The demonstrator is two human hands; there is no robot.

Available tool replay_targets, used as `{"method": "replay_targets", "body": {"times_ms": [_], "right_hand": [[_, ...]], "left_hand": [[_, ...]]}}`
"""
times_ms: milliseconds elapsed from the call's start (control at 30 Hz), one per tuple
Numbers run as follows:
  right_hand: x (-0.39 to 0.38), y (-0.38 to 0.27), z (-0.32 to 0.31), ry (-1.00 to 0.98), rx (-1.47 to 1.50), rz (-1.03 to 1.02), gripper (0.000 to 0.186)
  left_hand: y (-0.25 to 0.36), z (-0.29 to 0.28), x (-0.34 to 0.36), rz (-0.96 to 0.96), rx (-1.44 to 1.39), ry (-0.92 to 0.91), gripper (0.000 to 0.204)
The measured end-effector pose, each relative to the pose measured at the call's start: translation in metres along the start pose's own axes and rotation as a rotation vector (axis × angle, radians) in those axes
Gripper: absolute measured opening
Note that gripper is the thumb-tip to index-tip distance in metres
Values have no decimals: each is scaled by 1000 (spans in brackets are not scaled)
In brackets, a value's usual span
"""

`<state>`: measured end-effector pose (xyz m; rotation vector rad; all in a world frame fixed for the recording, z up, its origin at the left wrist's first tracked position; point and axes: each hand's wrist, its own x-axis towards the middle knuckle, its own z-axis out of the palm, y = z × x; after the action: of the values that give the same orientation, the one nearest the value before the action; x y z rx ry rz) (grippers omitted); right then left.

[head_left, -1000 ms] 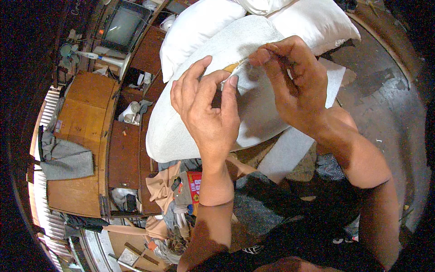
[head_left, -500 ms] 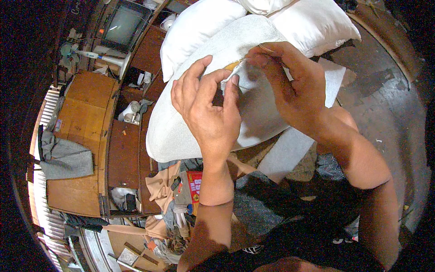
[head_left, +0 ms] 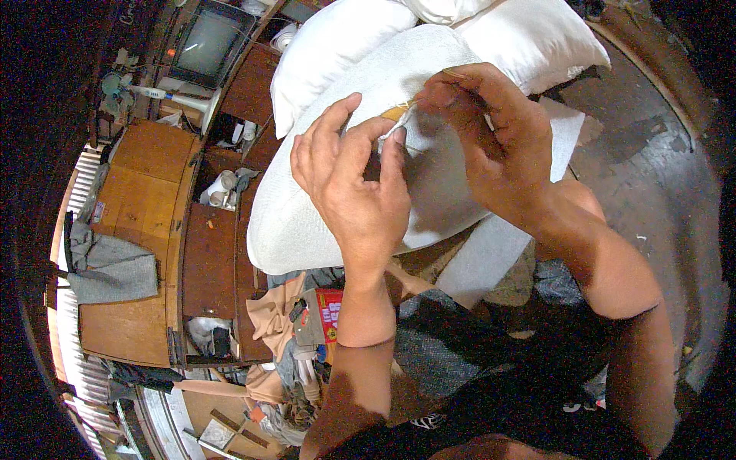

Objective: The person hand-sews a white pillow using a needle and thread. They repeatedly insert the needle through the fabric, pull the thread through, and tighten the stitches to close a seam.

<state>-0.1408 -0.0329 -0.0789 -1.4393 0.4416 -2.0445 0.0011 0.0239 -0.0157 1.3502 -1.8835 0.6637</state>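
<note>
A large pale, textured cushion (head_left: 291,222) has a small gap (head_left: 392,113) with yellow material showing and fine pale threads across it. My left hand (head_left: 354,184) pinches the fabric at this gap with thumb and index finger, its other fingers curved over the cushion. My right hand (head_left: 498,146) is closed just right of the gap, thumb and fingertips pinched on something thin that I cannot make out, with a strand near them. The right fingers partly shade and hide that spot.
White pillows (head_left: 330,46) lie behind the cushion. At the left are wooden cabinets (head_left: 130,207), cluttered shelves, a draped grey cloth (head_left: 115,264) and a dark-screened appliance (head_left: 207,46). Below are piled fabric scraps (head_left: 272,314). A pale strip (head_left: 479,261) sticks out under the cushion; worn grey flooring (head_left: 644,199) is at right.
My right hand dipped slightly, then rose again a little, still pinched beside the gap. My left hand shifted very slightly and keeps its hold on the fabric.
</note>
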Motion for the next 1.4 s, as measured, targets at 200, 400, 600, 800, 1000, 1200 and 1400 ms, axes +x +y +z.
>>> {"method": "replay_targets", "body": {"times_ms": [200, 400, 600, 800, 1000, 1200, 1400], "right_hand": [[0, -5, -2, -43, -89, 37, 14], [1, -8, 2, 7, -168, -42, 12], [1, -7, 2, 24, -218, -95, 13], [-1, -8, 0, -8, -273, -129, 13], [0, -6, -2, -24, -130, -14, 13], [0, -11, 0, -13, -267, -133, 14], [2, -8, 0, -31, -238, -70, 14]], "left_hand": [[-1, 2, -1, 5, 5, 3, 15], [-2, 0, -2, 8, -7, 8, 14], [-1, -2, -1, 0, -6, 4, 14], [-1, -2, -3, 7, -16, 3, 13], [0, -1, -4, 24, 4, 2, 12], [0, -1, -4, 31, 4, 9, 12], [0, 0, -5, 30, 8, 15, 13]]}}
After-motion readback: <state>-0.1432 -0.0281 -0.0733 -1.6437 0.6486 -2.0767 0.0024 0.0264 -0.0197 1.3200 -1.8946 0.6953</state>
